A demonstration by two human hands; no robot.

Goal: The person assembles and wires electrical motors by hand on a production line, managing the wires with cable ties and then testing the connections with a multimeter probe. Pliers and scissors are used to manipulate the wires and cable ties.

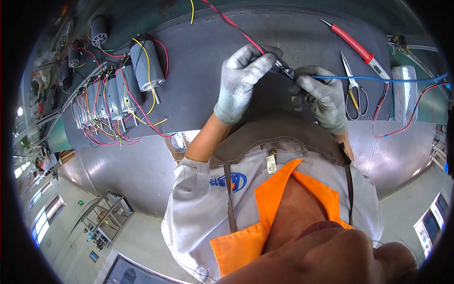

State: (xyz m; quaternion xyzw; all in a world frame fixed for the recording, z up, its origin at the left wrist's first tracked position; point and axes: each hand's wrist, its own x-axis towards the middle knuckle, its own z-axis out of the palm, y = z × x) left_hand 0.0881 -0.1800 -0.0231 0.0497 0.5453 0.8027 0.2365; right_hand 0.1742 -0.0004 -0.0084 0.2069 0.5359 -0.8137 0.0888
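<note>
Grey-gloved left hand (248, 68) pinched thin red-and-black wires (250, 39) beside a small silvery-dark connector (287, 72); right hand (324, 97) curled near its tip, hold unclear; keeping wires unstrained seemed prudent.

1) Grey cylindrical motors (138, 68), wired, clustered at left on dark counter (189, 99)
2) Red-handled pointed tool (353, 45)
3) Scissors (351, 81), near the tool
4) White box (405, 92), at right
5) Metal rack (109, 215), on floor (151, 229)
</note>
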